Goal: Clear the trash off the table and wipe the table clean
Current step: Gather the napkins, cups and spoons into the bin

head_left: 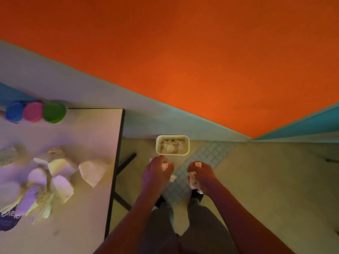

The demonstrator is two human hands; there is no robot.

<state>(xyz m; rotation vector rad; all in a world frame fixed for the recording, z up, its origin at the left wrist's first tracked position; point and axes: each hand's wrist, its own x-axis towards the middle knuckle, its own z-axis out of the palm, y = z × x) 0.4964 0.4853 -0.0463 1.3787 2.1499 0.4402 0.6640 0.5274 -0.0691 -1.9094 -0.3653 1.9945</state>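
The left hand (157, 169) and right hand (200, 174) are each curling tightly around crumpled tissue, hovering just short of the trash bin (187, 146) sitting on the floor beside the table (102, 129).

The table (88, 136) is a pale rectangular top with a dark edge band, occupying the lower left of the view. At its far edge, three round lids or containers stand in a row: blue (14, 110), pink (33, 112) and green (54, 112), each touching its neighbour. Nearer than the green one lies a cluster of crumpled white paper pieces (53, 173); a single folded piece (93, 171) sits at the cluster's right, close to the table's right edge. A purple printed item (9, 219), possibly a wrapper, lies nearest the viewer. Right of the table, on the floor (275, 180), stands a cream rectangular bin (172, 138) holding crumpled paper.
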